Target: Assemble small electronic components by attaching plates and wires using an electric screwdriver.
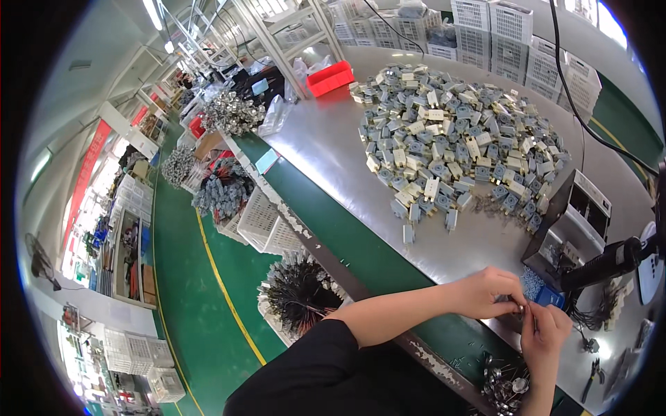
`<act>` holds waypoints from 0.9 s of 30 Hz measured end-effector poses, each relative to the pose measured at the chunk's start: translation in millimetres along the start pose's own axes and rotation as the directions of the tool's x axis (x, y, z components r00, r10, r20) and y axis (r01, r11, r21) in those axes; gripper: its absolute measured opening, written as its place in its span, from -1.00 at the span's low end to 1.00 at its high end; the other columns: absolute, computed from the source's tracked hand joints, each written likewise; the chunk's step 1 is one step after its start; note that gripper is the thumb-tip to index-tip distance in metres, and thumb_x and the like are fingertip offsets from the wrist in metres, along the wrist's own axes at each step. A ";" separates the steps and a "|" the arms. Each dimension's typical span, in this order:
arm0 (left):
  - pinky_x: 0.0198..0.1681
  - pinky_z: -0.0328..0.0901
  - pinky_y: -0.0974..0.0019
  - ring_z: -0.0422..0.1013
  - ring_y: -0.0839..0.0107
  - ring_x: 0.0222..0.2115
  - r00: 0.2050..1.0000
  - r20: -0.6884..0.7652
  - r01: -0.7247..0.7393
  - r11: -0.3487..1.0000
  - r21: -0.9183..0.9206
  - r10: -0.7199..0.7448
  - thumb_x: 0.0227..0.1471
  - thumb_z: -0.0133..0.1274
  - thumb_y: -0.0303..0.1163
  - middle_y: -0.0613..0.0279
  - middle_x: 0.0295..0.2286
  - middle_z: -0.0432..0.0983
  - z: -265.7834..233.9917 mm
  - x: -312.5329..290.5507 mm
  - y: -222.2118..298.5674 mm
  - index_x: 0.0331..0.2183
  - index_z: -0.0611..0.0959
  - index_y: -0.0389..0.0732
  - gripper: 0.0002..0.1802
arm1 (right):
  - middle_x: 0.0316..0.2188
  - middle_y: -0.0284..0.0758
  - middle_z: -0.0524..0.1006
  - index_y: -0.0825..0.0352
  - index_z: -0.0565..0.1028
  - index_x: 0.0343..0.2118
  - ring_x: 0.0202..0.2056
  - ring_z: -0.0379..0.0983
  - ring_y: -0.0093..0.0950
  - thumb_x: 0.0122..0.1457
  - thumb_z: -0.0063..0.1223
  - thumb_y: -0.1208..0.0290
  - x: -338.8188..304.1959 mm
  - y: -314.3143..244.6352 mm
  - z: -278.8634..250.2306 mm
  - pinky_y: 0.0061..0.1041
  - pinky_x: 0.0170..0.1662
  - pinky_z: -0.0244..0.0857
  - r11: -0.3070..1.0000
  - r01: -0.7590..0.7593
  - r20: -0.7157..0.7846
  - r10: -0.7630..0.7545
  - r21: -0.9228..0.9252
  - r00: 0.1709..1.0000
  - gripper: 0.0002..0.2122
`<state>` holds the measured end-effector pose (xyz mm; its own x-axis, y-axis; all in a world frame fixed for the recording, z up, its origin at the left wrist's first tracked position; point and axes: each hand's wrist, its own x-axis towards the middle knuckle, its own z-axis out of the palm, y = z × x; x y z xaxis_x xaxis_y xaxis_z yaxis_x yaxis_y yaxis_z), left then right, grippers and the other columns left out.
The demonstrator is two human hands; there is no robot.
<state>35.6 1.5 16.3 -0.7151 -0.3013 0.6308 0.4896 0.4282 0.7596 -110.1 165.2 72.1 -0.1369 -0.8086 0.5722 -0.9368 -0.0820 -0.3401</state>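
My left hand (494, 292) reaches across the bench with its fingers closed in a pinch. Its fingertips meet those of my right hand (548, 327), which is closed as well. A tiny piece seems to sit between them, too small and covered to name. Just beyond the hands stand a blue tray (551, 297) and a metal box-shaped device (577, 211). Dark wires (591, 320) with small parts lie right of my right hand. Shiny round metal parts (505, 387) are heaped beside my right forearm.
A large pile of small grey and cream geared blocks (458, 139) covers the far bench. A red bin (330, 78) stands behind it. Pliers (593, 380) lie at the lower right. A black jointed arm (603, 267) juts in from the right. Crates of wired parts (298, 295) stand left.
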 end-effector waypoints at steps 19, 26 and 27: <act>-0.32 0.45 0.06 0.55 -0.01 -0.35 0.981 -0.140 -0.050 0.874 0.484 0.133 0.03 0.21 -0.54 0.08 -0.36 0.54 20.0 -1.6 -0.9 -0.25 0.58 -0.23 -0.79 | -0.20 -0.09 0.64 0.50 0.58 0.02 -0.17 0.58 -0.22 0.26 0.04 0.58 -12.6 11.3 -9.7 -0.39 -0.05 0.37 0.944 -0.221 0.219 0.168 0.245 0.961 -0.71; -0.31 0.47 0.29 0.57 0.40 -0.42 0.853 0.235 0.516 0.818 -0.254 -0.466 0.33 0.04 -0.39 0.16 -0.42 0.65 11.2 -11.1 1.2 -0.02 0.62 -0.30 -0.74 | -0.45 -0.24 0.62 0.40 0.61 -0.14 -0.46 0.52 -0.52 0.18 0.08 0.62 5.9 5.4 -7.6 -0.51 -0.33 0.36 0.835 -0.332 0.281 0.224 0.439 0.933 -0.80; -0.32 0.46 0.28 0.53 0.36 -0.45 0.836 0.302 0.548 0.704 -0.452 -0.457 0.40 -0.03 -0.25 0.14 -0.40 0.63 10.9 -16.4 0.5 0.04 0.58 -0.32 -0.63 | -0.47 -0.28 0.60 0.41 0.59 -0.14 -0.47 0.51 -0.54 0.18 0.07 0.65 8.7 3.5 -1.8 -0.55 -0.33 0.36 0.806 -0.299 0.232 0.206 0.511 0.951 -0.80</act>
<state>42.1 16.0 4.6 -0.9727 -0.1906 0.1322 0.1781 -0.2487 0.9521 -115.1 158.9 77.3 -0.2483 -0.9208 0.3007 -0.5497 -0.1217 -0.8265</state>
